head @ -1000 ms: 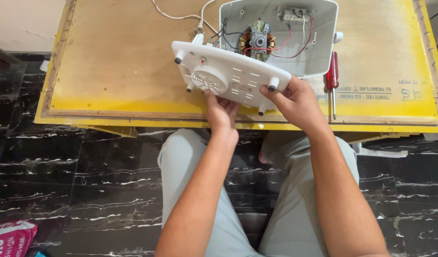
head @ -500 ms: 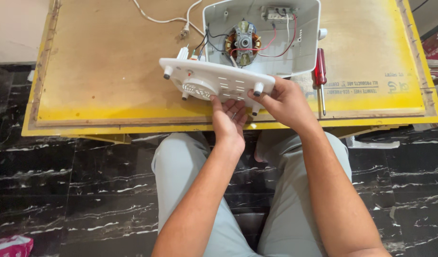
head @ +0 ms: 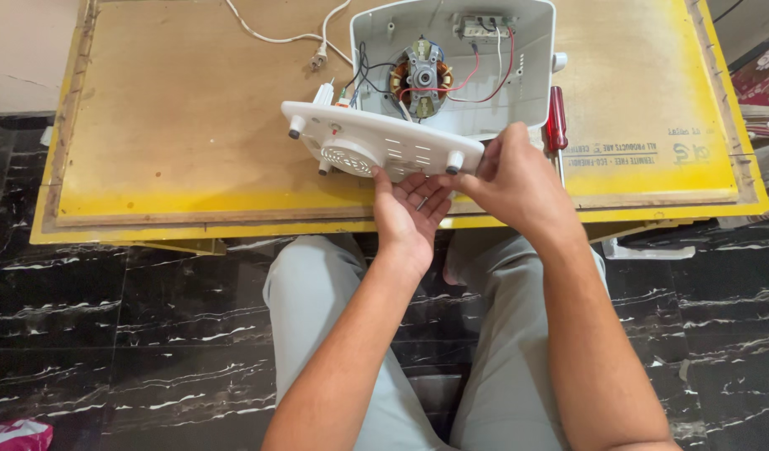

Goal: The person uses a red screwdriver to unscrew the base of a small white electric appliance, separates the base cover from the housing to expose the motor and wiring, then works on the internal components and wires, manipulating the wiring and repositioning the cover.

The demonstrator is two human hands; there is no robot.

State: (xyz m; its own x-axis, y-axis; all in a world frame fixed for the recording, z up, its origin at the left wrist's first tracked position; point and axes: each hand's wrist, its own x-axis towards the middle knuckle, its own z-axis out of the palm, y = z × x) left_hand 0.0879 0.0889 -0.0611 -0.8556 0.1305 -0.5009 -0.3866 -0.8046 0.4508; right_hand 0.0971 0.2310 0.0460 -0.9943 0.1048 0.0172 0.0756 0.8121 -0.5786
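My right hand [head: 518,184] grips the right end of a white plastic base plate [head: 376,142] with round feet and a vent grille, held tilted over the table's front edge. My left hand [head: 409,213] lies palm up just under the plate's near edge, fingers spread and fingertips touching it. A small dark screw-like piece [head: 421,202] rests on that palm. Behind the plate stands the open white appliance housing [head: 530,79]. Its copper-wound motor [head: 422,79] and red and black wires are exposed.
A red-handled screwdriver [head: 555,117] lies right of the housing. A white power cord [head: 276,38] runs off the back of the yellow-edged wooden table [head: 175,125]. My legs in grey trousers and a dark marble floor [head: 117,334] are below.
My left hand has come out from under the plate and turned palm up. My right hand has shifted to the plate's right end. The plate now sits closer to the housing.
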